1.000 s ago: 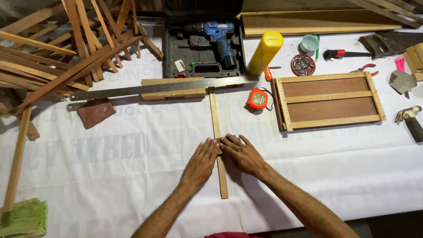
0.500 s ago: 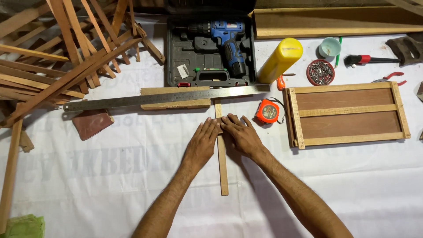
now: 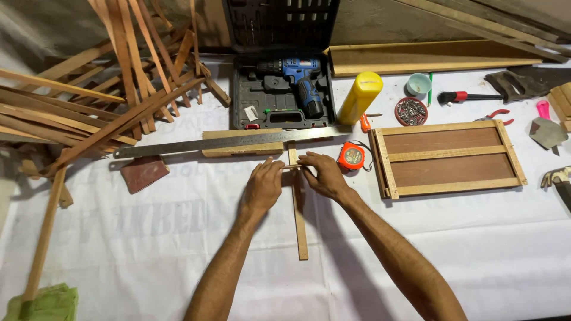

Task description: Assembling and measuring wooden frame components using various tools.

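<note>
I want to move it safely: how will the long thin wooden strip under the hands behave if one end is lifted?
The long thin wooden strip looks slender, so it is probably light and may flex a little. Its flat faces lie on the white cloth, so it should slide rather than roll. Both the left hand and the right hand pinch it near its far end.

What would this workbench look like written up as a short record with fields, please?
Surface: table under a white cloth
Left hand: fingertips at the thin wooden strip
Right hand: fingertips at the same strip, near its far end
Beyond the hands: long steel ruler across a wooden block
Right of hands: orange tape measure, framed wooden panel
Far side: blue drill in open case, yellow bottle
Left: heap of wooden slats
</note>
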